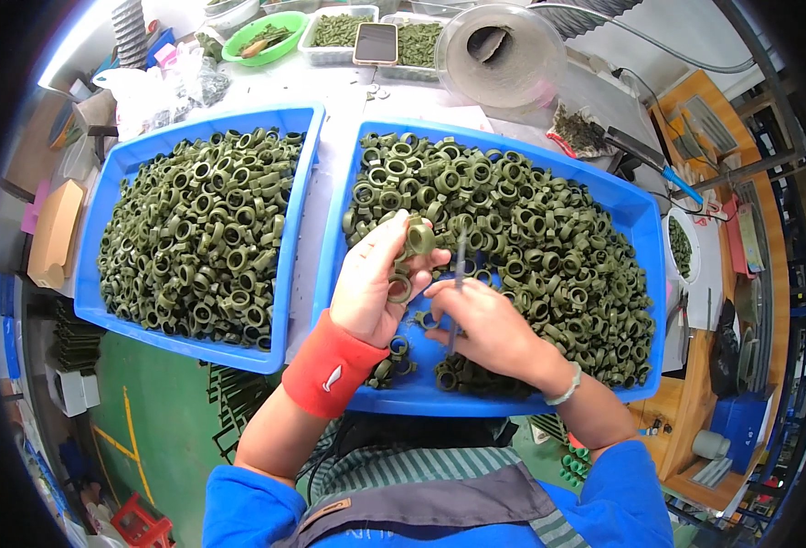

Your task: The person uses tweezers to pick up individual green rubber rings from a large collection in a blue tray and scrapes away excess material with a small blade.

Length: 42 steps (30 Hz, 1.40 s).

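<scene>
green rings [420,241]: semi-matt plast. | blue tray [334,239]: smooth plast. | red wristband [332,367]: cloth | blade [461,259]: prob. metal, blurred

I see the left hand [371,279] pinching a green ring-shaped part [418,239] at its fingertips, with another ring [399,289] lower against the fingers. The right hand [490,324] grips a slim grey tool [459,288] just beside it. Below them I have a blue tray [330,256] heaped with similar pieces [558,237]; a second tray [174,342], also heaped, stands to the left.
</scene>
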Available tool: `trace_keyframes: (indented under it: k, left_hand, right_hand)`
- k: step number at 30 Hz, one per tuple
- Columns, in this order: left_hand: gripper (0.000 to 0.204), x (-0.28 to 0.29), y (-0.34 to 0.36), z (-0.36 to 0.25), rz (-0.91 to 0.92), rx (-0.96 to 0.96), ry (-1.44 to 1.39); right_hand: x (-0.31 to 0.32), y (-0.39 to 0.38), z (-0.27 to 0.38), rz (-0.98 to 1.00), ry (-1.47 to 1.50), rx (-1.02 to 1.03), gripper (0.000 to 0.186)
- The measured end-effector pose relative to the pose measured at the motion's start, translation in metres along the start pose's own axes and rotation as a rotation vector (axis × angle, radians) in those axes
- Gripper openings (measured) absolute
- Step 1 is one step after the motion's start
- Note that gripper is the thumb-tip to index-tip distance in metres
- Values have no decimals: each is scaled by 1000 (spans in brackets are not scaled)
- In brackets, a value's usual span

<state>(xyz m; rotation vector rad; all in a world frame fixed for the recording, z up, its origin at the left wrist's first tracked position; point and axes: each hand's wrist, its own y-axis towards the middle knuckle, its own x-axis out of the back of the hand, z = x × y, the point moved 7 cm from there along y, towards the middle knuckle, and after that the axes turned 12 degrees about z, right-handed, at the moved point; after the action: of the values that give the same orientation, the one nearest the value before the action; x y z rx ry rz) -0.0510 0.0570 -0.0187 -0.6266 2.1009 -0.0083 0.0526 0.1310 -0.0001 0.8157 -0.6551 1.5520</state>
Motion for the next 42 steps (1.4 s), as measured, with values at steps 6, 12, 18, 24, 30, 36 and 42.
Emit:
trace_keyframes:
  k: [6, 12, 18, 24, 30, 36, 42]
  left_hand:
    - [20, -1, 3, 0, 48, -26, 62]
    - [31, -1, 0, 7, 89, -17, 240]
    - [24, -6, 2, 13, 196, 20, 218]
    - [24, -21, 1, 10, 230, 62, 134]
    - [36, -25, -2, 13, 254, 139, 63]
    - [40, -27, -2, 15, 339, 198, 118]
    - [41, -27, -4, 18, 265, 274, 198]
  right_hand:
    - [-3, -3, -24, 14, 60, -134, 20]
    - [59, -9, -2, -440, 148, -129, 24]
    - [73, -16, 6, -498, 70, -49, 17]
    - [106, -44, -25, -616, 614, -106, 24]
    - [102, -38, -23, -511, 889, 12, 23]
    - [98, -38, -12, -556, 744, -34, 20]
    - [95, -35, -12, -471, 744, 92, 15]
